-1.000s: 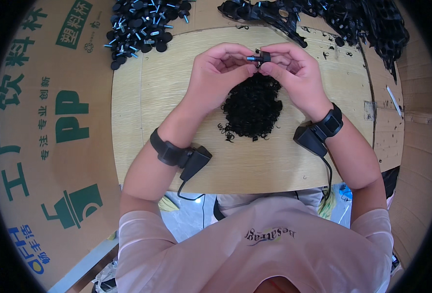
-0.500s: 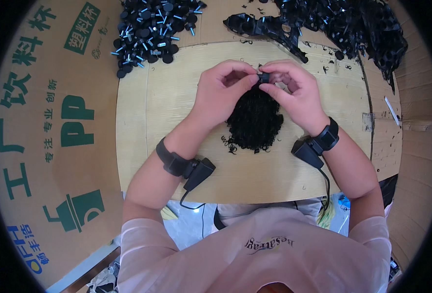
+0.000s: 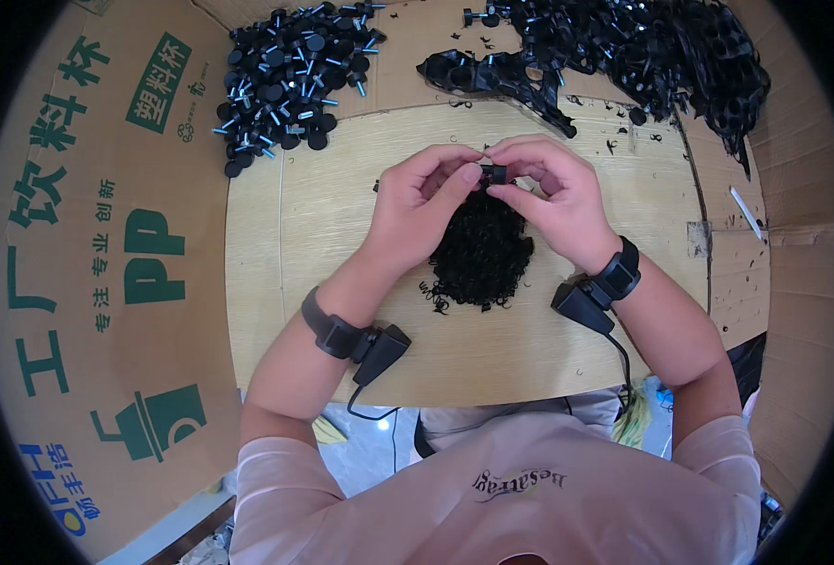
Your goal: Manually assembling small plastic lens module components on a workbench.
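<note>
Pale worktop (image 3: 323, 188) walled by cardboard: a small black knob (image 3: 499, 175) lies crosswise between two hands, neither nearer, left hand (image 3: 409, 205) pinching its left end, right hand (image 3: 564, 196) its right, beyond curly black scraps (image 3: 483, 254).

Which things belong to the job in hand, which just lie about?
Apparently the job:
- black knob, between left hand and right hand
- black curls
- knob pile
- tangled black heap

Likely lying about:
- white stick
- stray scraps
</note>
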The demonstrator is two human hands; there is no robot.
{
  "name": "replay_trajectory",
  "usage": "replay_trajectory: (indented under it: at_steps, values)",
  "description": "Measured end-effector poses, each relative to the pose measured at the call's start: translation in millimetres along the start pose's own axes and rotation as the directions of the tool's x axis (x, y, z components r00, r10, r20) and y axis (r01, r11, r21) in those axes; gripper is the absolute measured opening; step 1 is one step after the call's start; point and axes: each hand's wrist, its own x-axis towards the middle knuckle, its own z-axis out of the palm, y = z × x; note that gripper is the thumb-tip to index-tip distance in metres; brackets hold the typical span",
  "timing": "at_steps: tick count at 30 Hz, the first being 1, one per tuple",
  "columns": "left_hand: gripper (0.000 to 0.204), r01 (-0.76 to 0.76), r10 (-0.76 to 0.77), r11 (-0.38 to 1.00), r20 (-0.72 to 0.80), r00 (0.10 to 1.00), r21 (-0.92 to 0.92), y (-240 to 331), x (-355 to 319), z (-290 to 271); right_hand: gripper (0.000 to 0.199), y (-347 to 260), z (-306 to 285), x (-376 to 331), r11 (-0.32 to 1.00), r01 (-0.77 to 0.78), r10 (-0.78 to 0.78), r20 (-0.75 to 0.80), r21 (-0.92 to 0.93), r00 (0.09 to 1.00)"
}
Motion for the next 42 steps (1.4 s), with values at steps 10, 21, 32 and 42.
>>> replay_trajectory:
  at_steps: [10, 21, 32, 42]
  values:
    - [0.015, 0.079, -0.076, 0.996, 0.072, 0.994, -0.043, 0, 1, -5, 0.026, -2, -1, 2, 0.965, 0.19, -0.187, 0.03, -0.182, 0.982]
    - [0.015, 0.121, -0.101, 0.977, 0.122, 0.987, -0.174, 1, 2, -8, 0.027, -7, 0, 2, 0.952, 0.202, -0.204, 0.016, -0.232, 0.979]
    - [0.011, 0.003, -0.003, 0.998, -0.002, 1.0, -0.056, -3, 1, -8, 0.026, -6, 0, 1, 0.958, 0.177, -0.176, 0.026, -0.224, 0.984]
    - [0.007, -0.246, 0.248, 0.967, -0.024, 0.969, 0.06, -6, 4, -6, 0.029, -1, 4, 0, 0.999, 0.032, -0.028, -0.084, 0.044, 0.996]
